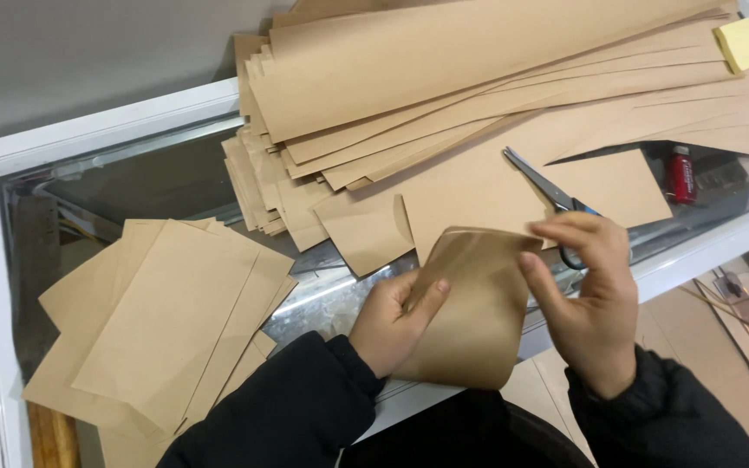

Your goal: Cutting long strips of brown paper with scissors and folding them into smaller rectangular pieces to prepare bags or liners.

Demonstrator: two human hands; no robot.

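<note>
The folded sheet (476,312) between the hands was brown kraft paper — matt, faintly sheened where it curved. The far stacks (478,95) and the near-left pile (166,321) were the same dull paper. The scissors (548,192) had bright metal blades. The counter (175,173) was glossy glass in a smooth white frame — the sleeves (288,407) dark cloth.

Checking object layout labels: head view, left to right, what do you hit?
Stack of cut brown sheets → left hand → curled brown sheet held in both hands → right hand → red bottle → yellow notepad.
</note>
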